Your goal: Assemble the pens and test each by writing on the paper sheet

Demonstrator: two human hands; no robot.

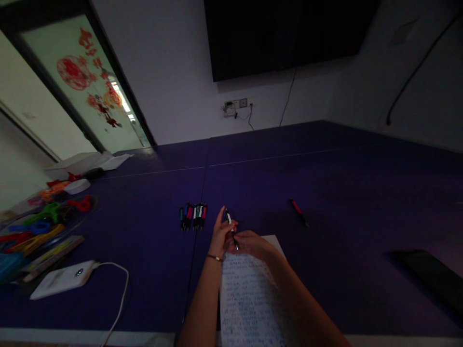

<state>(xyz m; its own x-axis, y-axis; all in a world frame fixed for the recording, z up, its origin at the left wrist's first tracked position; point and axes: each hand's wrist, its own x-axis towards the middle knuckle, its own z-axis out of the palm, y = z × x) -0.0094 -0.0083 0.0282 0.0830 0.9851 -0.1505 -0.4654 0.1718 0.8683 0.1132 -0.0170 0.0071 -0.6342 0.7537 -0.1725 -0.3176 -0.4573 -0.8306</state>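
Head view: white pen (229, 218) over paper (249, 299); fingers of left hand (219, 237) clamped on upper part, of right hand (253, 245) pinched on lower. Pen row (194, 218) lined up on worktop (152, 217), seemingly done. Pink pen (297, 208) apart, right; held pen likewise outside row.

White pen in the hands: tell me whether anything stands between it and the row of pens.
The left hand, one finger raised beside the white pen, stands between it and the row of pens; past that finger, only tabletop shows.
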